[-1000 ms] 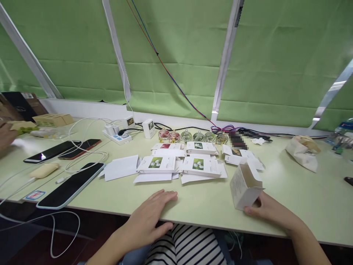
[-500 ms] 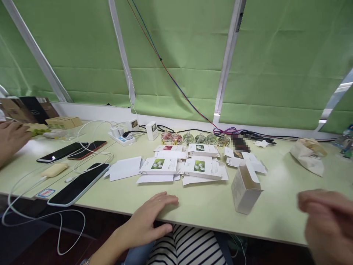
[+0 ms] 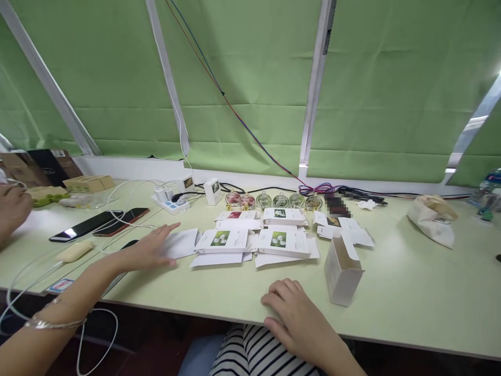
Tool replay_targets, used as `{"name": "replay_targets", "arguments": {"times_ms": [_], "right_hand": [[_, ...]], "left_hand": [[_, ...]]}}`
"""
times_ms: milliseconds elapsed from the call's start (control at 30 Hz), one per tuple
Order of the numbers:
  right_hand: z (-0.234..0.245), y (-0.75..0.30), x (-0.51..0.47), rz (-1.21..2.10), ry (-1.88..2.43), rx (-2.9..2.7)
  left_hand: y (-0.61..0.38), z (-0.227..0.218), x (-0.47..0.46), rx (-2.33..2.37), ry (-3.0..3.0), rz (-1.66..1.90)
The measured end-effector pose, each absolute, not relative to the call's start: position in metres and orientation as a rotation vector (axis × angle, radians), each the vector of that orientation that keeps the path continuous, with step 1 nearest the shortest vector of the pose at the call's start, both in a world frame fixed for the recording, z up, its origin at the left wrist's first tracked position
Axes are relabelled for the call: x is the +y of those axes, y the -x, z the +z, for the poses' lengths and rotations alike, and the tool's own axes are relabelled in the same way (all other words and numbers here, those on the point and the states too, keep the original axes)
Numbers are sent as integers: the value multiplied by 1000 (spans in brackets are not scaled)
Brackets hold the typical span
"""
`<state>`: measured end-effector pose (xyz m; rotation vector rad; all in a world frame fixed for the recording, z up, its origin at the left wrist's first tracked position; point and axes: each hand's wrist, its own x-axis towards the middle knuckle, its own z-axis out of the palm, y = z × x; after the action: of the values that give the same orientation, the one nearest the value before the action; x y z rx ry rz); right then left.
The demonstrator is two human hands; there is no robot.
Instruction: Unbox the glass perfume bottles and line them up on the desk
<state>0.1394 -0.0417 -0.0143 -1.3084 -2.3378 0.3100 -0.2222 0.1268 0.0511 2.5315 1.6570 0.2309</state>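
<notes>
My left hand (image 3: 151, 248) reaches over the table with its fingers spread, at the left end of a flat white carton (image 3: 183, 243). Whether it touches that carton cannot be told. Low at the front edge, my right hand (image 3: 291, 316) has loosely bent fingers and a thumb held apart, with nothing seen in it. Flattened white cartons with flower pictures (image 3: 221, 240) (image 3: 282, 241) lie in the middle, partly overlapping. To the right of my right hand stands an upright white box (image 3: 342, 274), its top open. Behind the cartons is a row of several small round glass bottles (image 3: 281, 199).
Phones (image 3: 88, 225), white charging cables and a yellow case (image 3: 74, 251) lie on the left. A power strip (image 3: 172, 203) and a small white box (image 3: 213, 191) stand farther back. A cloth bag (image 3: 432, 219) sits right. Another person's hand (image 3: 13, 209) is far left.
My left hand has gone left and forward, from the front edge to the left white carton. My right hand has come in from the far right to the table's front middle.
</notes>
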Motion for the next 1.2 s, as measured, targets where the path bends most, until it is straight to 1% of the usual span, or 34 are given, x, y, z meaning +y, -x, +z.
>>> {"name": "replay_targets", "arguments": {"times_ms": [67,133,267,433,500,667,700,767,800,867,933,1067,1200], "right_hand": [[-15,-140,-42,312,1311,-2336],[-15,-140,-41,306,1316,-2337],[-16,-139,-40,310,1318,-2335],[-15,-140,-40,324,1307,-2336],[-16,-140,-40,326,1309,-2328],[-15,-140,-40,400,1292,-2292],[-15,-141,-40,430,1288,-2276],[-14,-143,-40,515,1290,-2209],[-15,-145,-40,576,1288,-2155],[-15,-150,-39,725,1266,-2026],[-16,-156,-37,876,1209,-1923],[-18,-164,-33,1014,1142,-1901],[-21,-165,-30,1030,1146,-1908]], "left_hand": [[230,48,146,1632,-2510,17],[235,45,157,1607,-2478,-79],[235,45,159,1698,-2525,-52],[228,57,141,1817,-2579,-156],[226,70,131,1879,-2623,-81],[207,111,86,2191,-2590,355],[199,112,73,2150,-2622,365],[180,103,49,1979,-2717,356],[169,93,38,1807,-2779,358],[146,64,22,1425,-2880,340],[125,32,14,1189,-2911,387],[95,-12,13,1040,-2869,519],[87,-26,12,989,-2814,688]]}}
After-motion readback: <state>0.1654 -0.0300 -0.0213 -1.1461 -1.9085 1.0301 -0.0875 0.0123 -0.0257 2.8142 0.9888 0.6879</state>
